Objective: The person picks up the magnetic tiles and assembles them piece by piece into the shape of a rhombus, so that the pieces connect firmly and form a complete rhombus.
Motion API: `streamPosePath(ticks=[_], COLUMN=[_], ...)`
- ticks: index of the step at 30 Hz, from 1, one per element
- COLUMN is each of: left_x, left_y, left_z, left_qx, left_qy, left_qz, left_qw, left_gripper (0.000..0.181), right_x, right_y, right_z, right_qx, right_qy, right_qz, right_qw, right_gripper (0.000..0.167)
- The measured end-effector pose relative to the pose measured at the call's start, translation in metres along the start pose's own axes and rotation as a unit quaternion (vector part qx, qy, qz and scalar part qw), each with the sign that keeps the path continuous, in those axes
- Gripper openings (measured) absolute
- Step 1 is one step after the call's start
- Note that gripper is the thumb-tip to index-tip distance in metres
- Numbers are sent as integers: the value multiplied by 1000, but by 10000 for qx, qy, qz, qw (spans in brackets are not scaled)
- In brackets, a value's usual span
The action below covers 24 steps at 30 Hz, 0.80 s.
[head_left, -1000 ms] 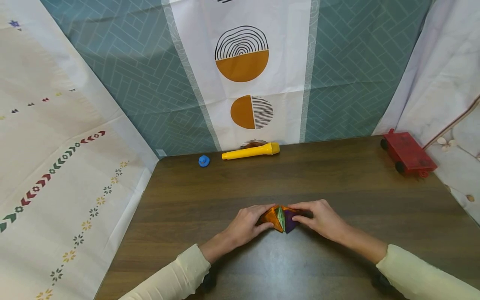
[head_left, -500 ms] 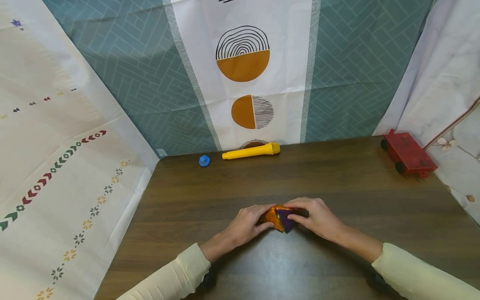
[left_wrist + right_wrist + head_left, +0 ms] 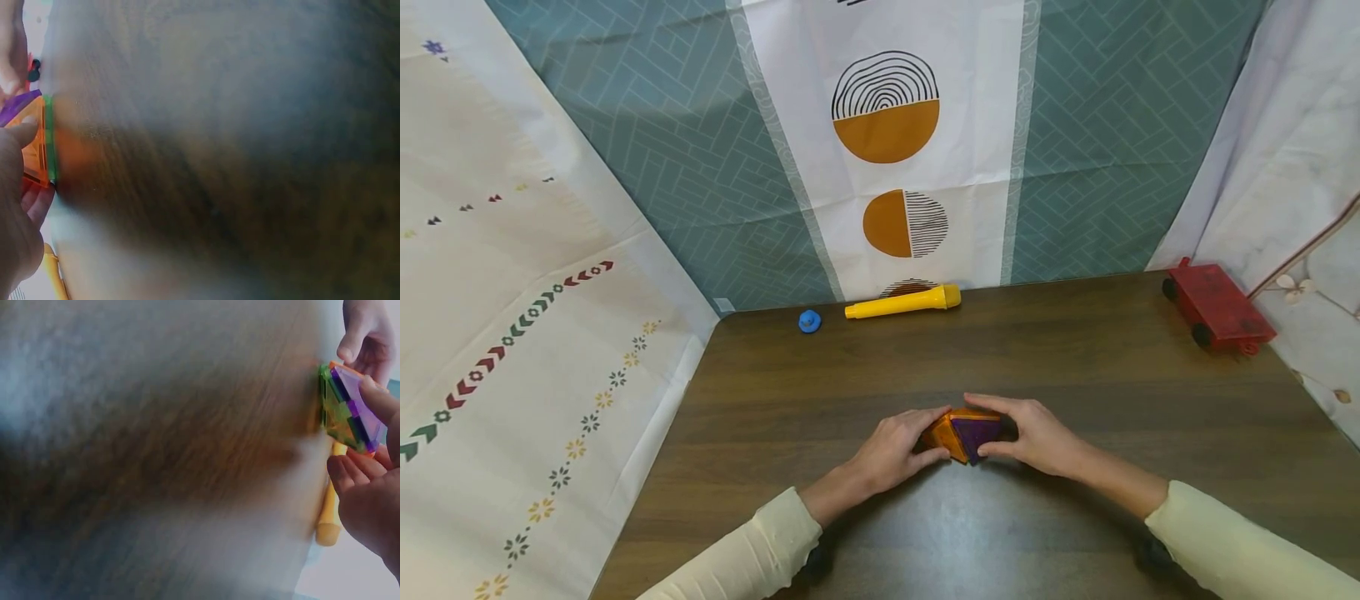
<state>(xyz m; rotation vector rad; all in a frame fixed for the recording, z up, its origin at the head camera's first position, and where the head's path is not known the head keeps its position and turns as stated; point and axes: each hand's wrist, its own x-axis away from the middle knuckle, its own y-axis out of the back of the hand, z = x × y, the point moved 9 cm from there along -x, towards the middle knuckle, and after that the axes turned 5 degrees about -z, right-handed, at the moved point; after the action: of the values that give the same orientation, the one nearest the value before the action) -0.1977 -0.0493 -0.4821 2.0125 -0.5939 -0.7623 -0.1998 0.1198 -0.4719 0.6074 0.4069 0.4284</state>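
Translucent magnetic tiles form a small peaked shape on the wooden table. An orange triangle tile (image 3: 949, 437) is on the left, and a purple triangle tile (image 3: 976, 435) leans against it. A green tile (image 3: 50, 137) lies along the table side of the shape. My left hand (image 3: 891, 450) pinches the orange side, thumb in front and fingers behind. My right hand (image 3: 1041, 437) spans the purple side; its thumb touches the purple tile near the lower edge, and its index finger reaches out behind. Whether its other fingertips touch the tiles is hard to tell.
A yellow toy microphone (image 3: 902, 302) and a blue rubber duck (image 3: 809, 322) lie at the table's back edge, before a patterned cloth. A red toy wagon (image 3: 1221, 307) stands at the back right corner. Cloths also hang at both sides.
The purple tile has swung left against the orange one, covering the green seen between them. My right hand followed it, then its fingers spread wider. My left hand has stayed nearly still.
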Motion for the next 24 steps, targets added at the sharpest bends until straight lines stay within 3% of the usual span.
streamPosePath(ticks=[6,13,24], left_x=[1,-1,-2], left_y=[-6,-7,-7], left_z=[2,3,3], left_qx=[-13,109,180], left_qy=[145,382,429], left_qz=[116,81,3], left_qw=[9998,9992,9989], left_gripper=[73,66,62], right_x=[1,-3,-5], right_y=[-8,-12,-15], right_z=[-11,-15,-16], right_qx=[-331,-698,-640], right_qy=[-304,-487,-569], right_qz=[656,810,758], right_qw=[9968,9931,9934], right_gripper=[81,73,70])
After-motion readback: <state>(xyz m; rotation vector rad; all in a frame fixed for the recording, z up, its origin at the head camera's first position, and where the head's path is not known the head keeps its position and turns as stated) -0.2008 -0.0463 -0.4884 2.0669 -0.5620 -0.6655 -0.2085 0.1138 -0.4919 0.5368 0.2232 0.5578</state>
